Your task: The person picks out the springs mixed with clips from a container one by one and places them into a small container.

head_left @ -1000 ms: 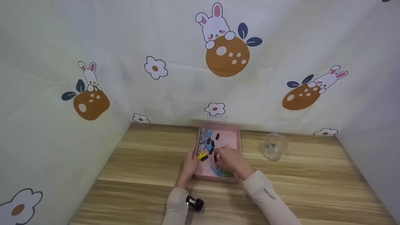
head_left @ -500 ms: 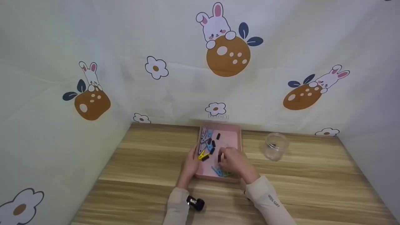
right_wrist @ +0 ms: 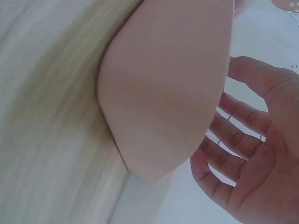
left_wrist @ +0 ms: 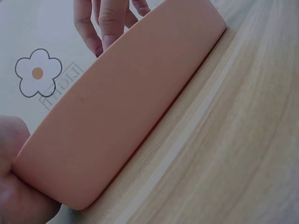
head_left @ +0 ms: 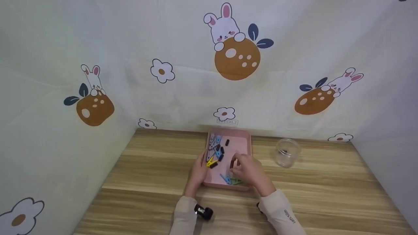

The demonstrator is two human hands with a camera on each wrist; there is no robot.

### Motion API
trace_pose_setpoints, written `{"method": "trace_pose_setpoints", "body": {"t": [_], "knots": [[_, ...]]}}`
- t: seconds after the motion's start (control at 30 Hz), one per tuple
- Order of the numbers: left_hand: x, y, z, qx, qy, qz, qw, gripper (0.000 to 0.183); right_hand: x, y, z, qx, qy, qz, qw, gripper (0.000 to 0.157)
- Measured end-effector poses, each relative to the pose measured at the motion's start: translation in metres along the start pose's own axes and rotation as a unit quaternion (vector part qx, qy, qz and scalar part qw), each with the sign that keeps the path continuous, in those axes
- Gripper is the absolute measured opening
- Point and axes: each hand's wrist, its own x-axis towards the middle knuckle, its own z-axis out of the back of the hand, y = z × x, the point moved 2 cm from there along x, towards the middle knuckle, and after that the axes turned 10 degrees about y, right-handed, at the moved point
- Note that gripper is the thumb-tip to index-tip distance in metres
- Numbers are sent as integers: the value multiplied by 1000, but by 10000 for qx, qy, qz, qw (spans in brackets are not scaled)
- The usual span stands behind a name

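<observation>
1. While the left hand (head_left: 198, 171) is steadying the pink tray (head_left: 240, 145) by its left side, the right hand (head_left: 248, 169) is reaching over the near part, inside the right wall.
2. The left hand is gripping the tray's edge, with the wall caught in its grasp; the left wrist view is showing the hand around one corner.
3. The right hand's thumb and index finger are pinching a small dark piece (left_wrist: 99, 52), mostly hidden by the fingers; its tip is looking ridged in the left wrist view. The other fingers are bending loosely beside the rim.
4. Along the tray's left side, lilac-grey clips (head_left: 214, 144), blue clips (head_left: 218, 152) and a yellow clip (head_left: 211, 162) are lying jumbled with black pieces (head_left: 221, 157); one more black piece is lying apart, toward the far end.
5. Near the closest wall, another blue clip (head_left: 225, 178) is lying just beside a green clip (head_left: 236, 181), partly beneath the right hand.
6. To the tray's right, well apart, a clear round container (head_left: 288, 158) is standing on the wood-grain table (head_left: 147, 169), something dark showing through its wall.
7. Behind everything, a pale backdrop (head_left: 186, 101) is hanging, printed with rabbits, oranges and flowers.
</observation>
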Motion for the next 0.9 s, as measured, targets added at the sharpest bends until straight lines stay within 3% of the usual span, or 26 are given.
{"method": "trace_pose_setpoints", "body": {"t": [0.4,0.9], "knots": [[1,0,-1,-121,66,-347,9993,48,-8,-5,-4,109,-719,135,9973,27],[1,1,-1,-233,117,-170,9995,48,-13,-13,-3,411,-1557,37,9869,28]]}}
